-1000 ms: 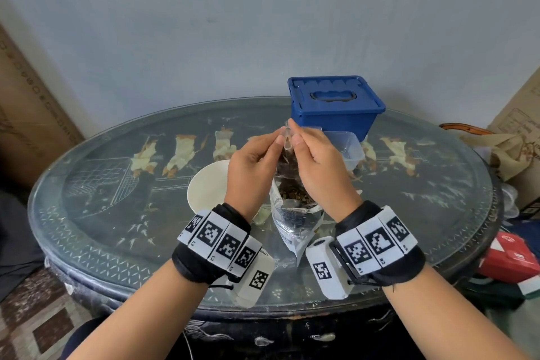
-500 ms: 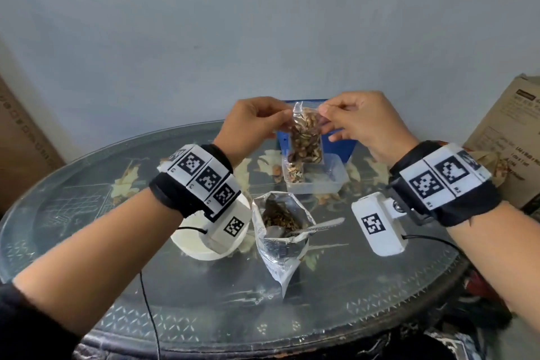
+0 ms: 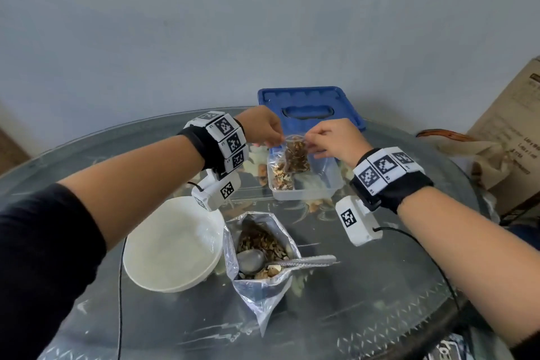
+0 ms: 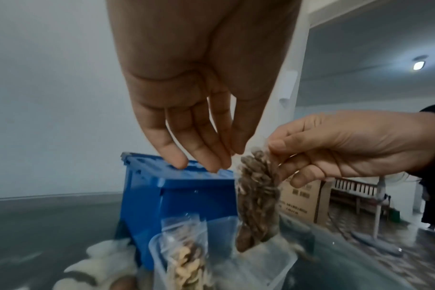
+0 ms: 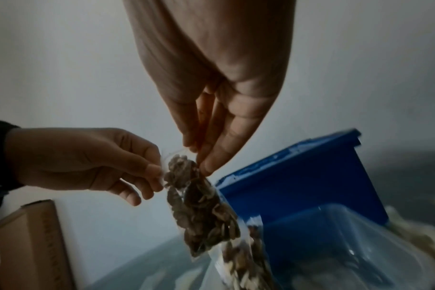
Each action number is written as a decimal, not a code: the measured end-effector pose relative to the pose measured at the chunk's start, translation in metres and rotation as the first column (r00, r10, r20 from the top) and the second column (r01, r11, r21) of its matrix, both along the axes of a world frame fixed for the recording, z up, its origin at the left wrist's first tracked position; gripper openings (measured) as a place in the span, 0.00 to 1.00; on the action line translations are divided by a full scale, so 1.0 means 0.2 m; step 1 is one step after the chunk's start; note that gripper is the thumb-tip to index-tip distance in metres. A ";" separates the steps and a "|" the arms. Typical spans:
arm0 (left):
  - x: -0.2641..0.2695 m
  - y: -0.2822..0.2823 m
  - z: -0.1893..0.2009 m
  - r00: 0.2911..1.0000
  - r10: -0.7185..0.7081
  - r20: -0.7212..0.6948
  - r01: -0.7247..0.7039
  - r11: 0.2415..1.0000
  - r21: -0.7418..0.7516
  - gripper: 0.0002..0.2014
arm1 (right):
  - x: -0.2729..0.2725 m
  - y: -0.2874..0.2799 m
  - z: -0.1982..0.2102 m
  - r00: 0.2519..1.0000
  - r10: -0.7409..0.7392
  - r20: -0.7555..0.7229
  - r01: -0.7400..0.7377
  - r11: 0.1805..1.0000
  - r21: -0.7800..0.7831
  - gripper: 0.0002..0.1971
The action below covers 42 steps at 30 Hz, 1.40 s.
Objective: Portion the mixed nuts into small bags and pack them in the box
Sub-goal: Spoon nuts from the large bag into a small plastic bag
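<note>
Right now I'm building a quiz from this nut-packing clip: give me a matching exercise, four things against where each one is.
Things:
1. spoon
2. filled small bag
3. blue box
4. white bowl

Places:
A. behind the clear container, lid shut
B. left of the foil pouch
C. pinched by left hand and right hand
D. in the foil pouch, handle sticking out

Pairs: 1-D, 2-C, 3-A, 4-B
</note>
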<state>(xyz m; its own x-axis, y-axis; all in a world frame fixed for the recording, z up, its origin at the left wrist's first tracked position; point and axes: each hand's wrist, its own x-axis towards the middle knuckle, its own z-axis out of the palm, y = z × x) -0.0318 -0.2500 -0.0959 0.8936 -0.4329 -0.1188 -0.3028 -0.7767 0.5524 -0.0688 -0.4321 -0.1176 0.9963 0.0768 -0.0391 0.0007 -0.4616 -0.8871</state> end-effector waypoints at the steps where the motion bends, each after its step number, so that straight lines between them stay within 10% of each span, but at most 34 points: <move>1: 0.03 -0.01 -0.04 1.000 -0.017 -0.022 0.018 0.998 0.052 0.05 | 0.03 0.00 -0.06 1.000 -0.004 -0.018 0.004 1.000 -0.006 0.03; 15: 0.19 -0.03 -0.45 0.992 -0.058 -0.112 0.096 0.920 0.381 0.07 | 0.16 0.08 -0.55 0.993 -0.049 -0.105 0.027 0.979 -0.203 0.08; 32: -0.14 0.27 -0.23 1.000 -0.006 -0.017 0.010 0.967 0.255 0.14 | -0.19 0.02 -0.35 0.989 0.121 0.086 -0.060 0.856 -0.514 0.18; 42: -0.55 0.56 -0.32 0.992 0.097 -0.075 -0.059 0.917 0.395 0.13 | -0.43 -0.04 -0.63 0.981 0.188 -0.037 -0.170 0.766 -0.620 0.19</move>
<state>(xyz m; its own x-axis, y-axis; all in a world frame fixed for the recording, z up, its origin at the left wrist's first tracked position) -0.1427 -0.1382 -0.1600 0.8998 -0.2642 -0.3472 -0.1951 -0.9555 0.2215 -0.1556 -0.4401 -0.2434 0.9682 0.2224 -0.1149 0.1578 -0.8986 -0.4094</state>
